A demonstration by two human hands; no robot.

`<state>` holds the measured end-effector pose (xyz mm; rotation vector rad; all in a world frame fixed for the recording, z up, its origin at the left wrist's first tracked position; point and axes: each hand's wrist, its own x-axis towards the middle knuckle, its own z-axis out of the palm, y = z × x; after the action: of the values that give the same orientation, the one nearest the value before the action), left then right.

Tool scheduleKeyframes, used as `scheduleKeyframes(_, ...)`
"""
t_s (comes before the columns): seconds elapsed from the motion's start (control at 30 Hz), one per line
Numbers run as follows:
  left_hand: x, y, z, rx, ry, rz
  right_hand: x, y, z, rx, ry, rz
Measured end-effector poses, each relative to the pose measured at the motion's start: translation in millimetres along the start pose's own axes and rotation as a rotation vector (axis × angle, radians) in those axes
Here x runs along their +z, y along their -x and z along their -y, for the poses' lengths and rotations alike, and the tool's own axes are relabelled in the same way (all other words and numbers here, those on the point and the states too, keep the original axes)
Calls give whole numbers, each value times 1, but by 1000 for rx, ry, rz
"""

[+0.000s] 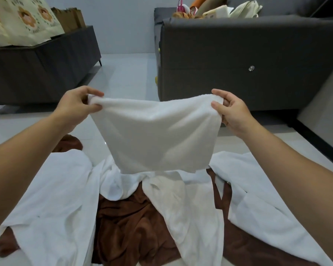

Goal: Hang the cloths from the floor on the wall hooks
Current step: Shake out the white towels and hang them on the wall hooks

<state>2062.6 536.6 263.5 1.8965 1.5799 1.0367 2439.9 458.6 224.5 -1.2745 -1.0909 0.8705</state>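
My left hand [75, 106] and right hand [233, 112] each pinch a top corner of the white towel [152, 135]; its long edge runs straight between my fingers, the rest hanging below, over the heaped cloths [123, 217].

Ahead of us a strip of bare tiled floor [126, 73] runs between the dark grey sofa [248, 54] on the right and a dark upholstered bench [42, 62] on the left; this gap is our open way forward. The white towel [154, 135], stretched between our left hand [75, 104] and right hand [233, 112], hangs across it. Below, white cloths [52, 198] and brown cloths [127, 223] cover the floor nearest us.
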Motion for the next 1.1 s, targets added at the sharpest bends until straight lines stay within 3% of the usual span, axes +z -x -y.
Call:
scheduleKeyframes(0.3,3,-4,13,-51,-137,-92,-7,-7,-9,-71,165,-117)
scheduleKeyframes(0.63,9,-12,20,-51,-80,-166,-4,-8,-13,-151,243,-213)
scheduleKeyframes(1.1,51,-27,33,-78,5,-61,-7,-19,-30,-102,344,-345)
